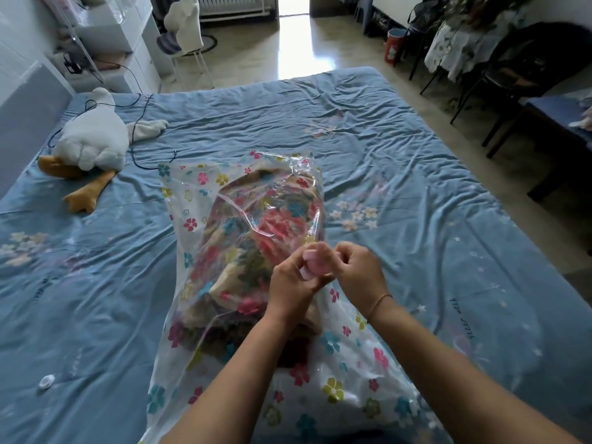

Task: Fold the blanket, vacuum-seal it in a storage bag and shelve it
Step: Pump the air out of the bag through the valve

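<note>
Head view. I saw the clear plastic storage bag printed with small coloured flowers (179, 219) lying flat on the wrinkled blue bed sheet with pale blossom motifs (384, 139). Its long axis ran from the near edge of the bed straight away from the camera, and its far end leaned slightly to the left. The folded floral blanket in pink, teal and tan (256, 225) sat inside the bag and filled its far half, lengthwise along the same axis; the near part of the bag lay thin and flat. I could not tell which end held the opening. Both hands met above the middle of the bag. The left hand (291, 283) curled its fingers round a pink round plastic valve (315, 267), and the right hand (358, 270), fingers bent, pinched the valve's right edge. On the sheet to the left lay a white plush goose with orange feet (93, 136), crossed by a thin black cable (141, 129); a small white round cap (45, 381) lay near the left corner. Beyond the bed were a glossy tiled floor (288, 49), a white chair (185, 24), a red bin (392, 46) and dark chairs (512, 68).
</note>
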Tool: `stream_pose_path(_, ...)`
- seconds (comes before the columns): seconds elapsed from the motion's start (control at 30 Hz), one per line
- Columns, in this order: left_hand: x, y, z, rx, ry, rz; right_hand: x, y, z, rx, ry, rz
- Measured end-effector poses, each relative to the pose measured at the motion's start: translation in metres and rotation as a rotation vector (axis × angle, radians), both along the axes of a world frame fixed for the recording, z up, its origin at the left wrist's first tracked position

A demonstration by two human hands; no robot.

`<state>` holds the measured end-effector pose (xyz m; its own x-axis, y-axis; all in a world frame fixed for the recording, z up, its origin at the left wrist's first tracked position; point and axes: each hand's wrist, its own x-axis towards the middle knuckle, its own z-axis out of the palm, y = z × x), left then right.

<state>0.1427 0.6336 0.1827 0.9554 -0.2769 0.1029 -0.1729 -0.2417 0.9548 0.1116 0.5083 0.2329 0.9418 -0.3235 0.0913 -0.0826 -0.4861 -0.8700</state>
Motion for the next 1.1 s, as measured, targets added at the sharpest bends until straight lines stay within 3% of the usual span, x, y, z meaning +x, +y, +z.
stream_pose_path(0.07, 0.0, 0.001, 0.003, -0.02, -0.001, -0.009, 0.001, -0.003, 0.003, -0.031, -0.013, -0.024)
stream_pose_path(0.2, 0.007, 0.0, 0.009, -0.004, -0.046, -0.001, -0.007, 0.001, 0.081, 0.178, -0.434, -0.043)
stream_pose_path(0.27, 0.007, -0.001, 0.008, 0.012, -0.05, -0.012, -0.008, 0.002, 0.091, 0.208, -0.54, -0.062)
stream_pose_path(0.47, -0.003, -0.002, 0.003, 0.021, -0.034, -0.017, -0.006, 0.001, 0.0, -0.017, -0.03, -0.065)
stream_pose_path(0.53, -0.001, -0.002, 0.006, 0.001, -0.028, -0.011, -0.005, 0.0, 0.018, 0.028, -0.099, -0.078)
stream_pose_path(0.7, 0.007, -0.001, 0.008, 0.026, -0.049, -0.019, -0.007, 0.003, 0.092, 0.246, -0.577, -0.11)
stream_pose_path(0.77, 0.006, -0.001, 0.007, 0.026, -0.037, -0.013, -0.004, 0.005, 0.071, 0.169, -0.48, -0.089)
stream_pose_path(0.87, 0.001, -0.001, 0.004, 0.012, -0.022, -0.021, -0.001, 0.002, 0.014, 0.077, -0.098, -0.034)
stream_pose_path(0.93, 0.001, 0.001, 0.005, -0.005, -0.007, -0.028, -0.001, -0.001, 0.008, 0.081, -0.009, -0.03)
stream_pose_path(1.1, 0.01, 0.003, 0.004, -0.001, -0.024, -0.004, -0.007, 0.004, 0.082, 0.368, -0.493, 0.004)
